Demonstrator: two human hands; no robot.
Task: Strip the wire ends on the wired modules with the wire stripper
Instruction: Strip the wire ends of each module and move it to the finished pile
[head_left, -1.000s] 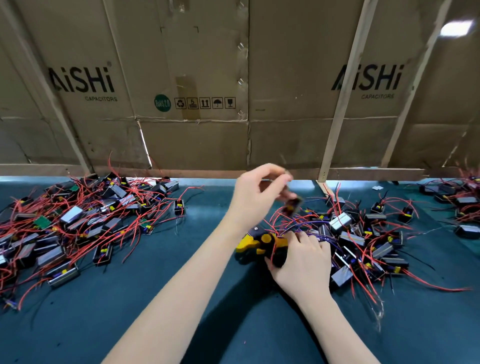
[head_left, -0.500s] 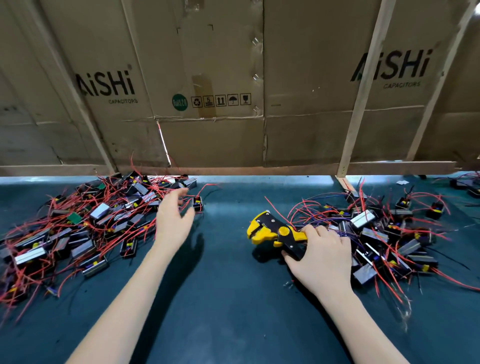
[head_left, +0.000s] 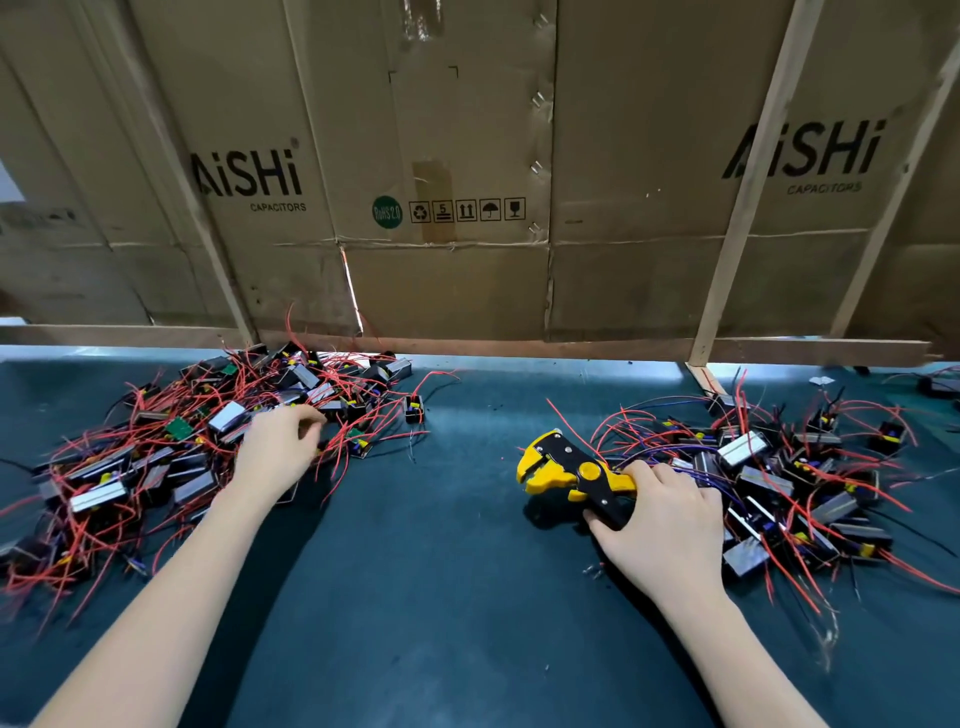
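Wired modules, small black and grey blocks trailing red wires, lie in two heaps on the dark green tabletop (head_left: 441, 571). Left of the yellow-and-black wire stripper (head_left: 574, 475), the left hand (head_left: 280, 457) rests on the left heap (head_left: 156, 457), fingers curled, pinching red wires. The right hand (head_left: 660, 525) grips the stripper's handles beside the right heap (head_left: 795, 478). Cardboard panels (head_left: 467, 156) stand behind the stripper.
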